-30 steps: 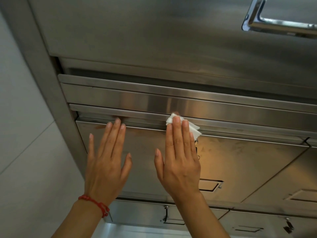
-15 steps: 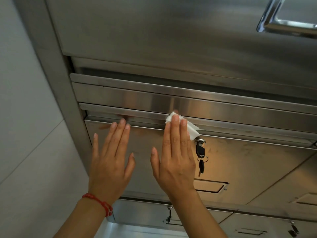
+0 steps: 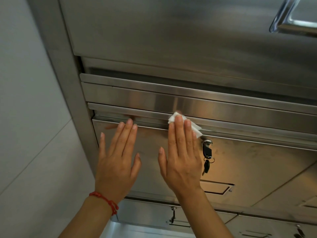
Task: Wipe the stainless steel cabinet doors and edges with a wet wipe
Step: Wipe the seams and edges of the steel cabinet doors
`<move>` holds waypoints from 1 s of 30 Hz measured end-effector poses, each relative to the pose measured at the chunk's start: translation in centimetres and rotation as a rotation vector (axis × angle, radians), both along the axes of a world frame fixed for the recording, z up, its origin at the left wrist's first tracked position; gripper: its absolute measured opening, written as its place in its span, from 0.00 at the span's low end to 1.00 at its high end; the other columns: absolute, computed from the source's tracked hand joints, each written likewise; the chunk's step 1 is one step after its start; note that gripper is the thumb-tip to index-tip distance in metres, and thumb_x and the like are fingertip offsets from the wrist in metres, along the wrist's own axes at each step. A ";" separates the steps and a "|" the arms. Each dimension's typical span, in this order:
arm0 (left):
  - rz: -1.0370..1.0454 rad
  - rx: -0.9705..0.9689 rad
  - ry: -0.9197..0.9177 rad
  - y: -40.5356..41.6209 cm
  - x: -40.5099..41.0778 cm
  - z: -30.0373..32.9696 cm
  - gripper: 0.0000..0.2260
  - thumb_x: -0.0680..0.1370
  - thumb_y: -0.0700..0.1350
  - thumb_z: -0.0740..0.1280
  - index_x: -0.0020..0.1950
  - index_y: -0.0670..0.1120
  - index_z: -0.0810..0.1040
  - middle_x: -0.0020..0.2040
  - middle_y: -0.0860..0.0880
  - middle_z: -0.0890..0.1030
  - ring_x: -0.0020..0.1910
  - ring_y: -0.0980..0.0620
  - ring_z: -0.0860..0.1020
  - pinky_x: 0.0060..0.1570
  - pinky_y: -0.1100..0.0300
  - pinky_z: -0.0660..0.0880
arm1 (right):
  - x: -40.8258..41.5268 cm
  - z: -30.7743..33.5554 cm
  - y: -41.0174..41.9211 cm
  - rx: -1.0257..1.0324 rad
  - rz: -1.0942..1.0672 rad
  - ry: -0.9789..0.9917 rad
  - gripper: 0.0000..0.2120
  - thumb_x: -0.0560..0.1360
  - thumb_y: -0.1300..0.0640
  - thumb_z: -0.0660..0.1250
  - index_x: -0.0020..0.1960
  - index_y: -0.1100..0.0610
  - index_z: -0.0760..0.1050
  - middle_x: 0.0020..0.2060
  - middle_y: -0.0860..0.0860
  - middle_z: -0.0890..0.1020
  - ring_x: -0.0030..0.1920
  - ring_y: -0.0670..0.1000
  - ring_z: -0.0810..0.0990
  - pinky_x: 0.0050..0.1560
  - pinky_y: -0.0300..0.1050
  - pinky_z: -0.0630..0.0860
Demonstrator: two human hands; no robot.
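Pressing wet wipe (image 3: 184, 125) flat against cabinet door (image 3: 248, 160) edge, right hand (image 3: 181, 160).

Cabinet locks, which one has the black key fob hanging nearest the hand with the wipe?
The lock on the upper door, just right of the right hand pressing the wipe. The other locks sit on lower doors.

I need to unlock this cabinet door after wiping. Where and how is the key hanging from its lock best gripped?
Pinch the black key head that hangs below the lock, thumb and forefinger on its flat sides, coming straight at the door from the front. The right hand, now pressing the wet wipe just up-left, seems nearest.
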State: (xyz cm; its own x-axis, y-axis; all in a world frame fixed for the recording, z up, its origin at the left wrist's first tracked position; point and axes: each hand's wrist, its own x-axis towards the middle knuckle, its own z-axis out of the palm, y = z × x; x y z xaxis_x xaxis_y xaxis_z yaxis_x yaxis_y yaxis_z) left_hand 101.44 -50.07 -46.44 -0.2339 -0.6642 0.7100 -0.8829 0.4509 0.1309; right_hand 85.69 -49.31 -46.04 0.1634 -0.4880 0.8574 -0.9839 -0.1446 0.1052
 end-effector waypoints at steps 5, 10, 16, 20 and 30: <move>0.004 0.002 0.016 0.0 -0.3 0.1 0.27 0.74 0.46 0.56 0.72 0.39 0.58 0.72 0.41 0.62 0.72 0.46 0.57 0.66 0.35 0.55 | 0.9 0.1 -0.3 -0.006 0.032 -0.026 0.25 0.79 0.53 0.54 0.73 0.64 0.57 0.73 0.59 0.55 0.75 0.57 0.52 0.74 0.52 0.53; 0.007 0.006 0.015 0.2 -0.4 0.1 0.27 0.74 0.46 0.56 0.72 0.37 0.61 0.72 0.40 0.63 0.72 0.45 0.58 0.65 0.34 0.57 | 0.3 -0.1 -0.5 -0.025 0.045 0.008 0.25 0.79 0.54 0.55 0.73 0.63 0.56 0.72 0.58 0.59 0.75 0.57 0.52 0.73 0.53 0.55; 0.013 0.003 -0.001 0.0 -0.3 -0.1 0.27 0.75 0.47 0.56 0.72 0.39 0.58 0.72 0.40 0.63 0.72 0.45 0.57 0.65 0.35 0.56 | 1.2 -0.1 -0.5 -0.014 0.040 -0.038 0.25 0.79 0.54 0.55 0.72 0.64 0.58 0.73 0.58 0.57 0.75 0.58 0.52 0.73 0.53 0.55; 0.022 0.001 -0.007 -0.1 -0.3 -0.2 0.27 0.75 0.47 0.57 0.72 0.39 0.58 0.72 0.41 0.62 0.72 0.46 0.58 0.65 0.35 0.59 | 1.6 0.0 -0.7 0.008 0.074 0.004 0.25 0.79 0.54 0.54 0.72 0.64 0.59 0.72 0.58 0.58 0.74 0.57 0.55 0.72 0.54 0.57; 0.029 -0.004 -0.008 -0.1 -0.2 -0.3 0.27 0.75 0.47 0.57 0.73 0.40 0.58 0.73 0.42 0.61 0.73 0.47 0.57 0.66 0.36 0.57 | 2.1 0.0 -0.7 0.015 0.076 -0.027 0.25 0.80 0.53 0.52 0.73 0.63 0.56 0.73 0.58 0.57 0.74 0.57 0.54 0.73 0.53 0.56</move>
State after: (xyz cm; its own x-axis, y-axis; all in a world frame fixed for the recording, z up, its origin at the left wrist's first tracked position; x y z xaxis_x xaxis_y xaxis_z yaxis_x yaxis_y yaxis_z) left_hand 101.19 -50.13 -46.73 -0.2208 -0.6677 0.7109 -0.8965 0.4260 0.1217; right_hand 87.83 -50.04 -46.03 0.1772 -0.4881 0.8546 -0.9725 -0.2202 0.0759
